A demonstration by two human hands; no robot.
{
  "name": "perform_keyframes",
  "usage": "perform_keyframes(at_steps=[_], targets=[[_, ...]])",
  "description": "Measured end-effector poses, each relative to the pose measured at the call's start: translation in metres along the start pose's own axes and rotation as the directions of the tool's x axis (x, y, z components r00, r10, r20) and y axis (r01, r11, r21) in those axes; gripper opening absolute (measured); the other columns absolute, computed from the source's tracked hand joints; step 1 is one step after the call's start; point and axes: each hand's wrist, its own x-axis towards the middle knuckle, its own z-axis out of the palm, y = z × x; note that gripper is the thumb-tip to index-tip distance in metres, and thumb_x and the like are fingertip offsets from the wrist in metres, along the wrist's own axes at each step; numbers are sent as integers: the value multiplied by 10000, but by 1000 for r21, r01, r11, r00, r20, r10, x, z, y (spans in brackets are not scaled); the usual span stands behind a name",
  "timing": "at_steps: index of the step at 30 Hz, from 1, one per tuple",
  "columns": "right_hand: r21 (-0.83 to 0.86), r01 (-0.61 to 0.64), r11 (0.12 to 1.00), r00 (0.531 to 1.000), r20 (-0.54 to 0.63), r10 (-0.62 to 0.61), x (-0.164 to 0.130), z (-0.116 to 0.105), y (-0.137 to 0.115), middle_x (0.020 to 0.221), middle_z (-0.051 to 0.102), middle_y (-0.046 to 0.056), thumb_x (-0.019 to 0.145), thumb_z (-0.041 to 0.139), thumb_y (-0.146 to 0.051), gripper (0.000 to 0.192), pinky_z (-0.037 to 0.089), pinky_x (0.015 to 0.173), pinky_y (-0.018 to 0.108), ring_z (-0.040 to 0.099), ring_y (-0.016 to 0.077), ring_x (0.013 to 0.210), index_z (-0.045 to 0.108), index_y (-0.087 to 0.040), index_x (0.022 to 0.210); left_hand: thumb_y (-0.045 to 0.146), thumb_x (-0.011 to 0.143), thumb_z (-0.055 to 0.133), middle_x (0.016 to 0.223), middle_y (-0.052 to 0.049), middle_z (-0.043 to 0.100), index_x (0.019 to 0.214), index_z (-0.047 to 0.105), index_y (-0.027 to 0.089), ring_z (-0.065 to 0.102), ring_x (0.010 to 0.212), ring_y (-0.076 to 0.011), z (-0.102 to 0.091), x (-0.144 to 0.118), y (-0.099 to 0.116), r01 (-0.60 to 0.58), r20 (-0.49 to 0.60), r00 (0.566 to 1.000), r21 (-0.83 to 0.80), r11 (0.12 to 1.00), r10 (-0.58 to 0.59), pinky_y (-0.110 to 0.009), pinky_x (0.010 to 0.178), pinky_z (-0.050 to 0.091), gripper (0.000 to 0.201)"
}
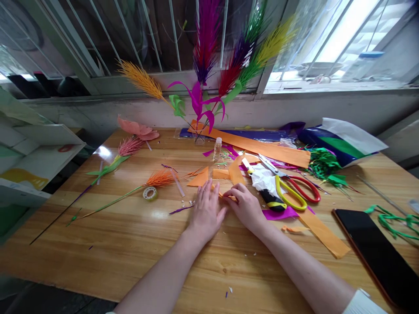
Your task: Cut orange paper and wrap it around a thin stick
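Lays the left hand (205, 213) palm-down on the light-brown wood-grain tabletop (163, 270), opened nearly flat with fingers straight and close together, thumb apart. Pinches with the right hand (244, 205), fingers curled and thumb brought in, the end of a narrow orange paper strip (221, 195); has this strip in the middle of the table, between both sets of fingertips. Cannot tell how much of it passes beneath the left fingers.

Just beyond the fingertips, on the left side: a pointed orange paper scrap (199, 178). Farther back: a small clear bottle with a translucent cap (217, 150). Off to the left: a roll of clear-yellowish tape (151, 198), near an orange fringed flower on a green stem (160, 178). Right of the right hand: metal scissors with red and yellow handles (269, 164), beside crumpled white paper (263, 178). Farther right: a black-screened phone with a copper-coloured edge (373, 253).

Cannot make out any lettering on the glossy blue, white and green wrapper (340, 144) at the back right, or on the bottle, too small to read.
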Motion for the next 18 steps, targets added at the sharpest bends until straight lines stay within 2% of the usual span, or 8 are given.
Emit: perform_keyframes(at_steps=[2,3,5,7,9,12,15,18], targets=[[245,-113,963,993,5,115,1,-5,-3,725,493,9,743,534,-314,146,386,563,244,474,117,602,606,-188,733,299,729,534,1346,-150,299,1270,278,155,260,1244,-212,1,6,0,93,-131,981,-324,942,-142,-415,1005,250,616],[385,-188,903,982,44,186,1,-7,-5,677,485,-3,724,554,-349,174,371,530,237,448,105,557,599,-181,724,307,719,549,1326,-151,333,1260,293,152,306,1221,-206,2,8,1,132,-136,963,-512,849,-232,-396,991,278,619],[608,-346,714,936,173,306,0,-12,-9,592,463,-32,675,601,-403,237,324,464,220,382,76,470,578,-171,712,323,710,563,1255,-144,432,1190,404,141,393,1163,-205,4,13,3,202,-2,938,-809,552,-346,-371,963,316,538],[713,-458,531,885,307,350,-1,-15,-11,551,450,-53,625,652,-412,277,273,424,205,323,49,420,558,-165,705,323,707,572,1178,-120,514,1045,548,137,443,1117,-204,5,16,6,261,165,929,-928,268,-332,-354,949,328,386],[747,-503,435,862,395,319,-3,-17,-11,553,454,-56,606,677,-397,287,256,416,193,317,39,419,558,-158,709,303,692,597,1136,-91,550,892,637,145,464,1091,-201,5,17,9,279,236,925,-953,113,-299,-338,947,325,258],[740,-494,457,868,452,205,-4,-18,-10,611,515,-31,659,637,-403,273,320,468,194,407,60,489,603,-154,766,266,661,634,1096,-76,571,771,678,149,486,1053,-200,3,17,11,292,264,921,-955,59,-287,-317,922,347,167],[721,-440,535,875,477,76,-3,-19,-10,735,599,-1,699,597,-403,281,405,640,240,522,112,665,641,-172,853,257,637,654,1055,-79,585,721,686,143,500,1018,-200,-1,16,10,324,282,916,-939,113,-285,-296,870,384,145],[720,-436,540,862,507,20,-4,-18,-11,816,640,21,697,601,-397,284,387,819,315,549,169,861,661,-174,863,281,635,655,1086,-89,567,747,683,135,518,969,-204,-6,15,9,403,374,903,-908,116,-212,-282,777,428,186]])
